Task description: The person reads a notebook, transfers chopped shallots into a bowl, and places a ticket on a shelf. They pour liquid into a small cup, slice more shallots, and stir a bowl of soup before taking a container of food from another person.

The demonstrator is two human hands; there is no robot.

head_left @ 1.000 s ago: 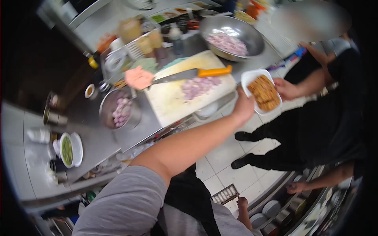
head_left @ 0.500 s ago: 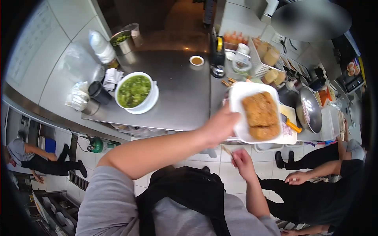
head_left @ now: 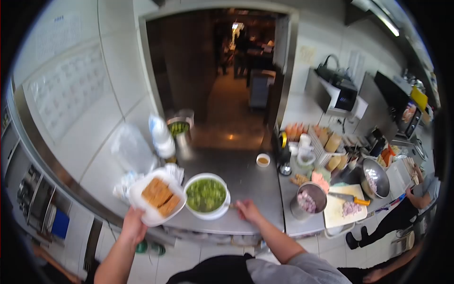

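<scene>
My left hand (head_left: pixel 135 222) grips the lower rim of a white square dish (head_left: pixel 176 208), its fingers partly hidden beneath it. On the dish lies golden-brown breaded food (head_left: pixel 158 193) in pieces. Just right of the dish, a white bowl (head_left: pixel 206 213) of chopped greens in liquid (head_left: pixel 206 193) stands on a white saucer (head_left: pixel 226 208) on the steel counter. Close to the saucer's right edge is my right hand (head_left: pixel 248 210), fingers pinched around something small and tan that I cannot make out.
Right of the hands stand a metal pot (head_left: pixel 298 213) of chopped red onion, a cutting board (head_left: pixel 333 217) and an orange-handled knife (head_left: pixel 362 202). A sauce cup (head_left: pixel 263 160) sits farther back. Wrapped cups (head_left: pixel 163 139) line the left wall. Another person (head_left: pixel 430 187) is at far right.
My left hand has carried the dish of breaded food from the right across to the left of the bowl. My right hand has come up over the counter beside the saucer. The view has tilted up.
</scene>
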